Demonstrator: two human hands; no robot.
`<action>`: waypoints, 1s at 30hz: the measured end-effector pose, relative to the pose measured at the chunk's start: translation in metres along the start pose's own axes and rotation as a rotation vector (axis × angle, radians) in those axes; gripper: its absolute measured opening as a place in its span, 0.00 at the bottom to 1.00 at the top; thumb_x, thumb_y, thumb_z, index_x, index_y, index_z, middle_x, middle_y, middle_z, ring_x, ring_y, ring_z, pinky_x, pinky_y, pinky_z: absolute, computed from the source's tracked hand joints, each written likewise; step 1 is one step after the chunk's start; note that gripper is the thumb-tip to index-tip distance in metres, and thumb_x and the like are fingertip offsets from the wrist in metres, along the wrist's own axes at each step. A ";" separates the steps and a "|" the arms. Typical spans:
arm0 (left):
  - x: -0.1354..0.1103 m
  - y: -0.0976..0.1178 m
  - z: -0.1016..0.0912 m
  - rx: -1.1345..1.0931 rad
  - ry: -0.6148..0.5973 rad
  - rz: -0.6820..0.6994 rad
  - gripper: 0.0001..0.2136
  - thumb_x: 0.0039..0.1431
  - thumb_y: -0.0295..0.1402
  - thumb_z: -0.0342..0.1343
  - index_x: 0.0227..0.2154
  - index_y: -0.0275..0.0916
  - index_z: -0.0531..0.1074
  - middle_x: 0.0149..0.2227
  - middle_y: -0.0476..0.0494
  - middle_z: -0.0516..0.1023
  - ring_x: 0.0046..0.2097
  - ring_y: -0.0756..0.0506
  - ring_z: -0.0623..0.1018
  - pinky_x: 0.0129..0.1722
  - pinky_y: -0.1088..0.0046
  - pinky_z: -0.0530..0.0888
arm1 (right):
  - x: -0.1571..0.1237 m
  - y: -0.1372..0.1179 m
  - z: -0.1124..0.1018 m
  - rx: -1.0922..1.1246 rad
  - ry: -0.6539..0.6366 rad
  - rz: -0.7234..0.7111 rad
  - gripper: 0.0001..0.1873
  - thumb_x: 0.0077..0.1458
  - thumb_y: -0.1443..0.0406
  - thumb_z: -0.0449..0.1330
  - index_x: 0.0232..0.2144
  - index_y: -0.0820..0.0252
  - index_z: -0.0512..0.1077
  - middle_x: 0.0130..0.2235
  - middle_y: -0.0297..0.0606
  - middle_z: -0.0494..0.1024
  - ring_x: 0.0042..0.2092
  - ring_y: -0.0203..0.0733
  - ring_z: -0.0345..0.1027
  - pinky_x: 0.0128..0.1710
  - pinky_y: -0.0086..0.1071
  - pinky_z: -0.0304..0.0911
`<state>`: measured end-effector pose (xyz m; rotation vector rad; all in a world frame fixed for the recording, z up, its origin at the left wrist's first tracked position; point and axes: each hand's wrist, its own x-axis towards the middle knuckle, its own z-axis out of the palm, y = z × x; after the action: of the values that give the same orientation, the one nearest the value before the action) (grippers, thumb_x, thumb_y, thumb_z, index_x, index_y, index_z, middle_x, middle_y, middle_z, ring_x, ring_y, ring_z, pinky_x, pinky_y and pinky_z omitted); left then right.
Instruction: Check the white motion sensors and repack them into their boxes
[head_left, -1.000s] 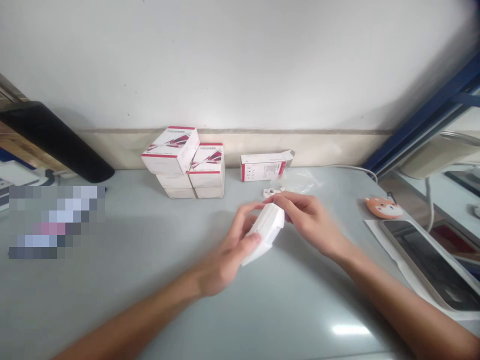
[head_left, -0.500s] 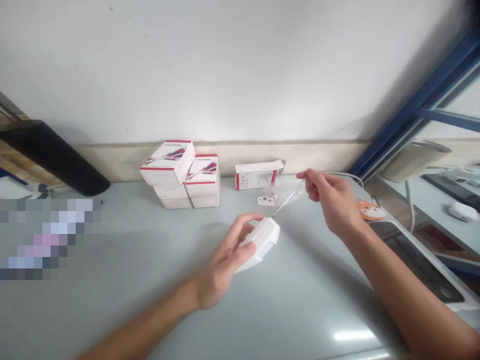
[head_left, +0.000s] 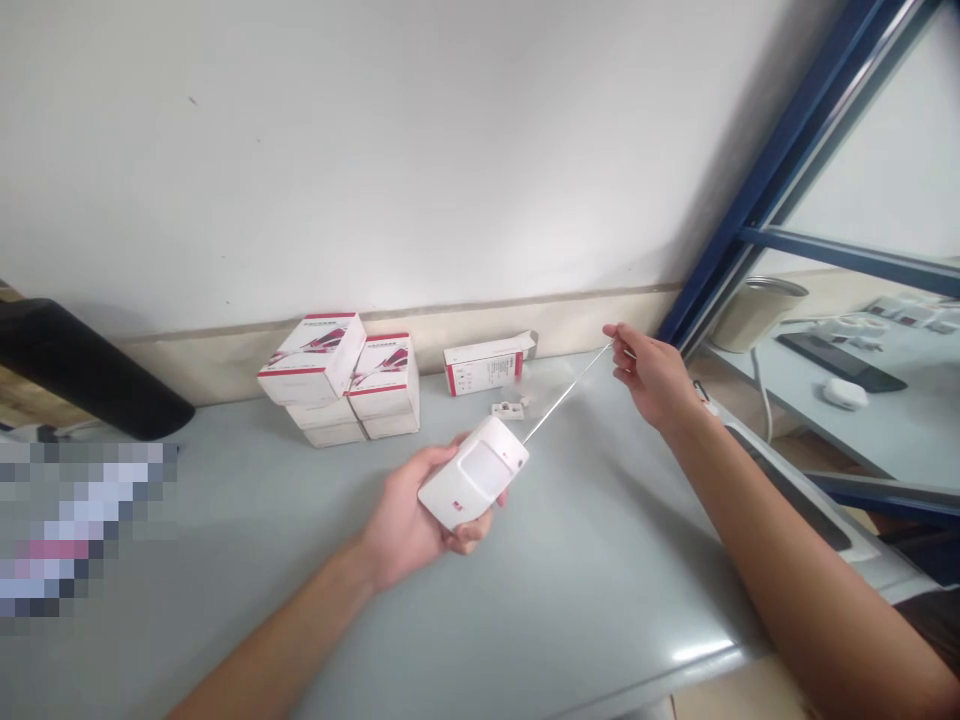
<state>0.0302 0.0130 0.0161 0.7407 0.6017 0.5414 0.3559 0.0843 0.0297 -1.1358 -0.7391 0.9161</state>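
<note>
Red-and-white cartons (head_left: 315,360) are standing stacked at 10 o'clock on the grey worktop (head_left: 600,570). The left hand (head_left: 401,525) is cradling a white motion-sensor housing (head_left: 474,473) at 6 o'clock, lens facing up, its grip closed from below. A thin metal rod (head_left: 566,392) is running toward 2 o'clock to the right hand (head_left: 654,376), at 3 o'clock, whose thumb and forefinger are pinching its end lightly, keeping it straight.

- stack of boxes (head_left: 337,380) at the back of the counter (head_left: 585,560), against the wall (head_left: 375,150)
- open carton (head_left: 484,365) just right of the stack, small plastic fitting (head_left: 508,408) right in front of it
- motion sensor (head_left: 480,478) in the left hand (head_left: 416,510), out in front of those
- right hand (head_left: 652,378) further right, at the far end of the sensor's wire (head_left: 566,395)
- blurred-out something (head_left: 75,525) far left, can't really tell what
</note>
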 end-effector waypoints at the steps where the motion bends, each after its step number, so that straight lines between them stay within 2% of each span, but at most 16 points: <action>1: 0.001 -0.001 -0.001 -0.026 -0.004 -0.017 0.18 0.68 0.45 0.46 0.49 0.38 0.69 0.38 0.38 0.76 0.25 0.49 0.66 0.26 0.71 0.55 | 0.004 0.001 -0.004 0.030 0.014 0.014 0.09 0.54 0.60 0.71 0.34 0.60 0.84 0.29 0.30 0.66 0.26 0.29 0.52 0.20 0.23 0.51; 6: 0.005 -0.006 -0.002 -0.077 -0.007 -0.098 0.21 0.69 0.46 0.47 0.49 0.34 0.73 0.40 0.36 0.77 0.25 0.49 0.67 0.25 0.71 0.56 | 0.018 0.003 -0.017 0.094 0.072 0.016 0.06 0.53 0.63 0.71 0.32 0.60 0.82 0.28 0.29 0.66 0.25 0.27 0.50 0.18 0.21 0.50; 9: 0.005 -0.006 -0.003 -0.094 -0.008 -0.122 0.22 0.68 0.47 0.48 0.48 0.33 0.73 0.41 0.36 0.77 0.25 0.50 0.67 0.25 0.71 0.56 | 0.021 0.005 -0.019 0.113 0.079 0.010 0.08 0.52 0.62 0.73 0.33 0.59 0.81 0.27 0.27 0.65 0.24 0.26 0.50 0.18 0.21 0.50; 16: -0.002 0.002 -0.017 -0.102 0.006 -0.043 0.19 0.66 0.43 0.47 0.48 0.33 0.71 0.39 0.33 0.78 0.24 0.47 0.69 0.24 0.72 0.57 | 0.019 0.012 -0.014 0.172 0.017 0.061 0.18 0.45 0.54 0.78 0.34 0.57 0.80 0.27 0.26 0.66 0.22 0.26 0.52 0.16 0.24 0.52; 21: -0.001 -0.004 -0.020 -0.120 -0.009 -0.036 0.20 0.63 0.42 0.46 0.52 0.35 0.68 0.39 0.33 0.78 0.24 0.48 0.69 0.23 0.73 0.57 | 0.019 0.010 -0.017 0.236 0.023 0.068 0.23 0.39 0.53 0.81 0.31 0.58 0.78 0.26 0.24 0.63 0.23 0.23 0.52 0.16 0.21 0.52; 25: 0.001 -0.009 -0.016 -0.041 -0.052 -0.018 0.22 0.64 0.42 0.44 0.57 0.39 0.65 0.41 0.33 0.80 0.25 0.45 0.73 0.22 0.72 0.61 | 0.018 0.009 -0.018 0.214 0.006 0.067 0.25 0.36 0.53 0.82 0.31 0.57 0.77 0.30 0.26 0.69 0.26 0.25 0.59 0.19 0.20 0.58; 28: 0.002 -0.011 -0.012 0.019 -0.085 0.043 0.23 0.63 0.40 0.43 0.59 0.40 0.63 0.42 0.32 0.81 0.34 0.34 0.82 0.30 0.63 0.71 | 0.017 0.009 -0.016 0.209 0.023 0.032 0.25 0.35 0.53 0.83 0.28 0.56 0.74 0.32 0.27 0.71 0.27 0.26 0.62 0.21 0.21 0.61; 30: 0.002 -0.013 -0.009 0.055 -0.082 0.066 0.23 0.62 0.38 0.43 0.59 0.39 0.63 0.42 0.31 0.81 0.39 0.31 0.83 0.36 0.59 0.73 | 0.015 0.010 -0.014 0.200 0.052 0.001 0.25 0.37 0.54 0.82 0.27 0.56 0.73 0.31 0.27 0.72 0.26 0.26 0.61 0.21 0.22 0.61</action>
<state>0.0287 0.0098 0.0008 0.8335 0.5194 0.5547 0.3727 0.0937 0.0171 -0.9791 -0.5908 0.9360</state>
